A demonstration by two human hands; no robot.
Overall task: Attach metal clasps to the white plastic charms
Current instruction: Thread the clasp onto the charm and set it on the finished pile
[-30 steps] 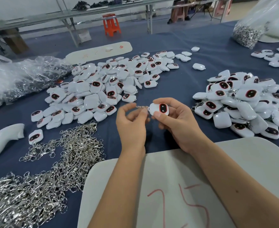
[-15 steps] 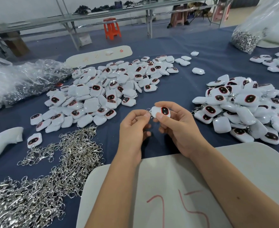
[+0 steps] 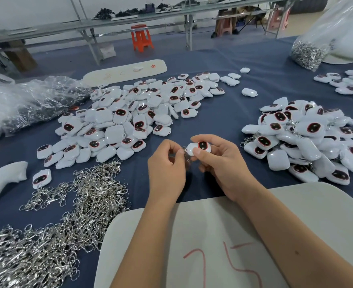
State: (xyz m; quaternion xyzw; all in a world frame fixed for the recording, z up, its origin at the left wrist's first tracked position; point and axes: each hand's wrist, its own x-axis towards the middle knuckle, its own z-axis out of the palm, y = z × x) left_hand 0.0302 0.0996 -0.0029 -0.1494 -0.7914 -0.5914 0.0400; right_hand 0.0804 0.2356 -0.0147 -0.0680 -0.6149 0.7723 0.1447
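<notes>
While the right hand [image 3: 219, 163] pinches one white charm [image 3: 199, 147] above the desk [image 3: 223, 113], the left hand [image 3: 167, 163] grips a clasp [image 3: 186, 155] at its nine-o'clock edge: mid-attachment, I judge. Next, hook it closed, then drop it on the three-o'clock pile [image 3: 304, 140].

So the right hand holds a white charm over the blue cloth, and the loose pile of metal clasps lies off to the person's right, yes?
Not quite. The right hand does hold a white charm over the blue cloth, but the loose pile of metal clasps lies to the person's left, as the head view shows.
</notes>
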